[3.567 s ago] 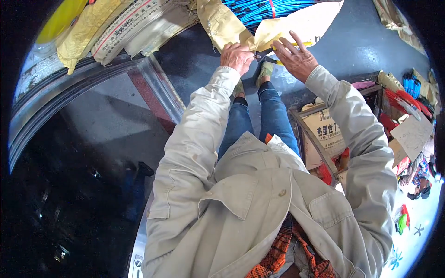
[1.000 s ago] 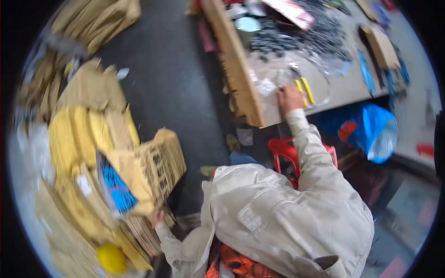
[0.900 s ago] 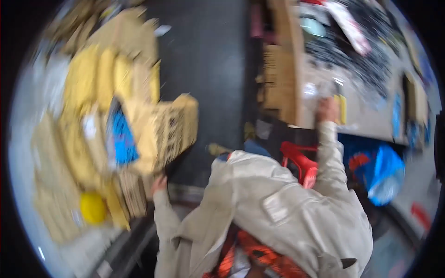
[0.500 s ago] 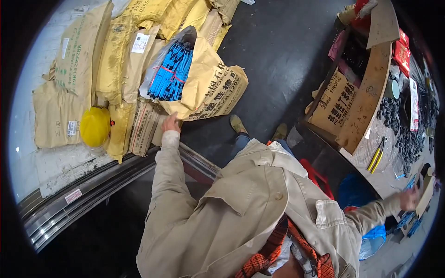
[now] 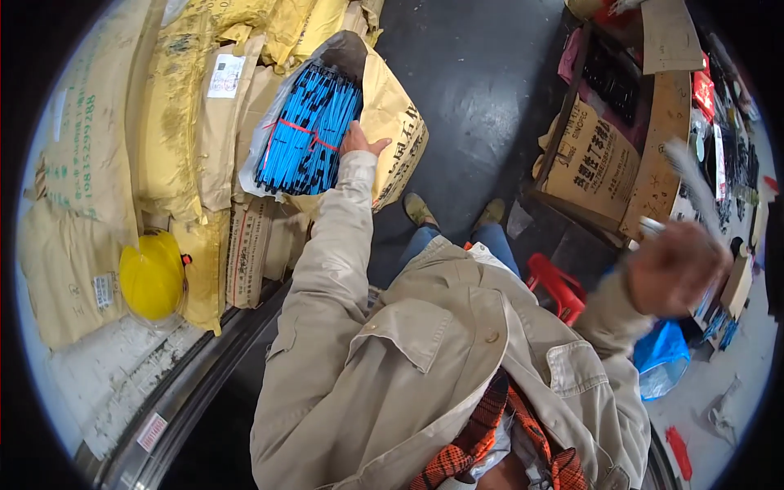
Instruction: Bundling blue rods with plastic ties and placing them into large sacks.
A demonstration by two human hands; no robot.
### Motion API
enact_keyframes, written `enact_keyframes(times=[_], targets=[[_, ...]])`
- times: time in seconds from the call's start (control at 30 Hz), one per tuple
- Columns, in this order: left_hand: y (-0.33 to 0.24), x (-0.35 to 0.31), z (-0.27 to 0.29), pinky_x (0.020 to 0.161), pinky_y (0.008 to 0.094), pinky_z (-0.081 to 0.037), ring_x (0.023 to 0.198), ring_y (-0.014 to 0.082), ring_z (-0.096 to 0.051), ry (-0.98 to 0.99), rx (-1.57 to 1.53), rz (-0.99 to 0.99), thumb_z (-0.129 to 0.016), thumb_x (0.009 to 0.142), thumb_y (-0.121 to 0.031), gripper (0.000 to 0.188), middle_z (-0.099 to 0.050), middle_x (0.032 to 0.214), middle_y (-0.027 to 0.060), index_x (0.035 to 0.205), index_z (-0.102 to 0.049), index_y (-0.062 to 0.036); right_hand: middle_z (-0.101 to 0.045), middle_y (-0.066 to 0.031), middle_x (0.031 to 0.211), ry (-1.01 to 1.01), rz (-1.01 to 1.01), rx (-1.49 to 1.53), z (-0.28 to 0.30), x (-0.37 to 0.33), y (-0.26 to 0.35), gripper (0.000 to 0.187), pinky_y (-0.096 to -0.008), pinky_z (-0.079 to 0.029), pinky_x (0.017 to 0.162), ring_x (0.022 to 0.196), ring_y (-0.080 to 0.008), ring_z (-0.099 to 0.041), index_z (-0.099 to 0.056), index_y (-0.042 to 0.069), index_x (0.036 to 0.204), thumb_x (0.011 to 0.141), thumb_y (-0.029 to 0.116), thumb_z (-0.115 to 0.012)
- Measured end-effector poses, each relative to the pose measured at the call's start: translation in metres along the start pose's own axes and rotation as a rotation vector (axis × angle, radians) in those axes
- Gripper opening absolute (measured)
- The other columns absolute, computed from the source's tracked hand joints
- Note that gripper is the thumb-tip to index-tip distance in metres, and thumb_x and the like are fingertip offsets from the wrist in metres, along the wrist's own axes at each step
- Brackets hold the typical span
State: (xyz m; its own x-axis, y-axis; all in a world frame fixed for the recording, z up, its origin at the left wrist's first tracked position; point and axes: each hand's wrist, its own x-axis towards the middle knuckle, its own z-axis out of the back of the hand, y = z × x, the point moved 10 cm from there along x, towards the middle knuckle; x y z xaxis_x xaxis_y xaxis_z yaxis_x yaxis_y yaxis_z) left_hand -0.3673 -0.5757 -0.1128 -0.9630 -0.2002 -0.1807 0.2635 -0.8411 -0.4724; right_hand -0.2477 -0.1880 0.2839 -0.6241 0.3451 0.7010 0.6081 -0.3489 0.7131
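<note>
Thin blue rods with black ends (image 5: 306, 135), bundled with red ties, fill an open brown paper sack (image 5: 400, 122) with a pale liner, ahead on the left. My left hand (image 5: 362, 142) is closed on the sack's near rim beside the rods, its thumb lying outside; some fingertips are hidden. On the right, my right hand (image 5: 678, 268) is raised near the workbench and smeared by motion. Its fingers look curled round a pale, blurred long thing (image 5: 694, 184) whose kind I cannot make out.
Stacked yellow and brown sacks (image 5: 175, 122) lie at left, with a yellow hard hat (image 5: 153, 276) by them. At right stand a wooden-sided bench (image 5: 653, 188), another printed paper sack (image 5: 592, 163), a red stool (image 5: 557, 286) and a blue bag (image 5: 660, 355).
My left hand has moved forward and right, from the sack's lower corner to its rim by the rods. My right hand has come up and inward from the bench, now with a pale blurred thing.
</note>
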Motion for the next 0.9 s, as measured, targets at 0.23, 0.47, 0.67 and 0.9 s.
enact_keyframes(times=[0.23, 0.47, 0.67, 0.9], targets=[[0.032, 0.021, -0.03, 0.063, 0.0344, -0.047, 0.067, 0.0292, -0.058, 0.188, -0.305, 0.126, -0.069, 0.062, -0.024, 0.038, -0.062, 0.078, 0.0157, 0.089, -0.059, 0.0013, -0.06, -0.0091, 0.076, -0.046, -1.187, 0.525, -0.144, -0.213, -0.222, 0.007, -0.016, -0.026, 0.035, 0.043, -0.0064, -0.039, -0.048, 0.006, 0.091, 0.085, 0.009, -0.046], [0.011, 0.005, -0.024, 0.061, 0.0253, -0.047, 0.072, 0.021, -0.059, 0.142, -0.566, 0.284, -0.066, 0.067, -0.012, 0.034, -0.062, 0.083, 0.0147, 0.095, -0.058, 0.0067, -0.059, -0.0137, 0.085, -0.16, -1.473, 0.506, -0.186, -0.333, -0.33, 0.015, -0.0213, -0.042, 0.051, 0.053, -0.0132, -0.051, -0.047, 0.002, 0.091, 0.077, -0.001, -0.051], [-0.016, 0.0, -0.017, 0.061, 0.0275, -0.048, 0.07, 0.0236, -0.06, 0.002, -0.586, 0.248, -0.066, 0.066, -0.009, 0.031, -0.063, 0.081, 0.0155, 0.092, -0.059, 0.0065, -0.06, -0.0082, 0.071, -0.044, -1.449, 0.484, -0.226, -0.35, -0.34, 0.01, -0.0205, -0.045, 0.057, 0.059, -0.0119, -0.054, -0.053, 0.001, 0.084, 0.075, 0.0, -0.056], [-0.004, 0.002, -0.042, 0.063, 0.0255, -0.048, 0.076, 0.0212, -0.059, 0.129, -0.56, 0.36, -0.064, 0.066, -0.004, 0.034, -0.061, 0.09, 0.0156, 0.098, -0.057, 0.0074, -0.059, -0.0029, 0.069, 0.325, -1.12, 0.099, -0.237, -0.328, -0.34, 0.005, -0.0215, -0.043, 0.056, 0.058, -0.0108, -0.052, -0.058, 0.003, 0.077, 0.073, 0.0, -0.057]])
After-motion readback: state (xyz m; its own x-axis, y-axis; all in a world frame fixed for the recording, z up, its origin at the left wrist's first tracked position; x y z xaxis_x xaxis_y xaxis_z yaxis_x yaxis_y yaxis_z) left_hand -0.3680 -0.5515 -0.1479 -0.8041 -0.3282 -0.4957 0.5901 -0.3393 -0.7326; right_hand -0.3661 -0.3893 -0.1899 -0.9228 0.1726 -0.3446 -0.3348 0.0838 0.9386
